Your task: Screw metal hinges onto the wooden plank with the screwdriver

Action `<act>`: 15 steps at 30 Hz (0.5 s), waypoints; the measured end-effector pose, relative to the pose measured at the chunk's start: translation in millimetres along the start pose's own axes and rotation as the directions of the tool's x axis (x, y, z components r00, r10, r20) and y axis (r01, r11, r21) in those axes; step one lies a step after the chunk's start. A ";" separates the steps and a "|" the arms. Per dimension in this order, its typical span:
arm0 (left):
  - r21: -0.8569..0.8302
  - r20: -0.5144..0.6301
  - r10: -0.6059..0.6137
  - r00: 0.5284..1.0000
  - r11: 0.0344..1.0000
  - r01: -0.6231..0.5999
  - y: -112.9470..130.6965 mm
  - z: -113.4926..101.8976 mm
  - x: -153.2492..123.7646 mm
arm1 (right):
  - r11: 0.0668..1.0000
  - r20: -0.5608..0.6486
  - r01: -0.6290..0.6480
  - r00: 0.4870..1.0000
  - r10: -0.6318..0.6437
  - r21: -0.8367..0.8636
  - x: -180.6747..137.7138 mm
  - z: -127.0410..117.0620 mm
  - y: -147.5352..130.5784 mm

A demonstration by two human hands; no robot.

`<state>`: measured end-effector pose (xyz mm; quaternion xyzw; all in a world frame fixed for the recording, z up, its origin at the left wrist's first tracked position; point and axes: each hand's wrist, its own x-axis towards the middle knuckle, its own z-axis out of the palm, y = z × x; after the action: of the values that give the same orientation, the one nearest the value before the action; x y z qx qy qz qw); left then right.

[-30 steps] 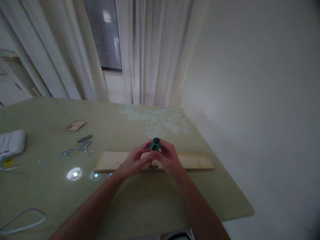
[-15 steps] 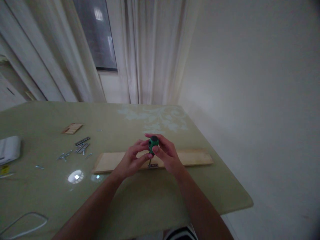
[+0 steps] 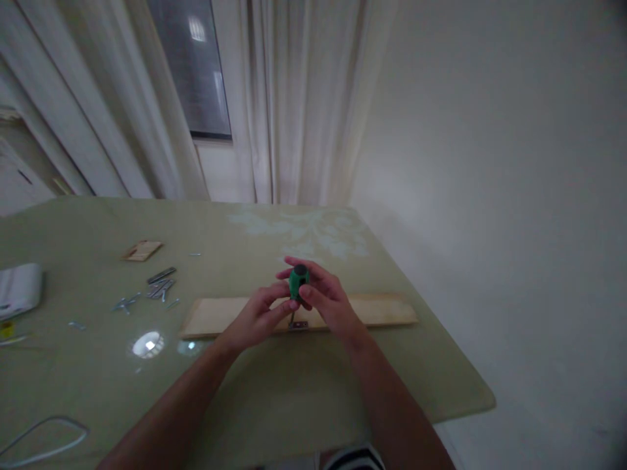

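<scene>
A green and black screwdriver (image 3: 298,281) stands nearly upright over a long wooden board (image 3: 382,309). Its shaft points down at one end of a small metal hinge (image 3: 299,325) on the board's near edge. My right hand (image 3: 328,297) grips the handle from the right, thumb in front and the other fingers behind. From the left, my left hand (image 3: 262,314) closes thumb and fingers round the lower part of the screwdriver. Any screw under the tip is too small to make out.
Several metal hinges (image 3: 160,287) and loose screws (image 3: 126,302) lie left of the board on the green table (image 3: 294,391). A small wooden piece (image 3: 142,250) sits behind them. At the far left are a white box-like object (image 3: 20,290) and a white cable (image 3: 59,450).
The screwdriver handle has turned a little, and the right-hand fingers have shifted and opened slightly around it. Both hands remain at the same place over the hinge.
</scene>
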<state>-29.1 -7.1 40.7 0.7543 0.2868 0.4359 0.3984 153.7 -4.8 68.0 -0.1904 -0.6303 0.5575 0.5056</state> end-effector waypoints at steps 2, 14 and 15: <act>-0.016 0.018 -0.012 1.000 1.000 0.013 -2.9 -3.2 -1.6 | 1.000 0.025 -0.027 0.999 0.027 -0.001 0.1 -0.4 -1.3; -0.043 -0.024 -0.029 0.999 0.999 0.028 2.3 2.8 -3.5 | 0.999 -0.125 0.039 0.991 -0.040 -0.010 2.4 2.9 7.9; -0.056 0.027 -0.030 0.999 0.998 0.031 5.0 -0.1 -2.5 | 1.000 -0.057 0.008 0.998 -0.007 0.024 1.3 1.8 4.3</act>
<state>-29.9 -11.6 44.0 0.7439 0.2808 0.4279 0.4297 150.2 -3.3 65.0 -0.1976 -0.6098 0.5574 0.5276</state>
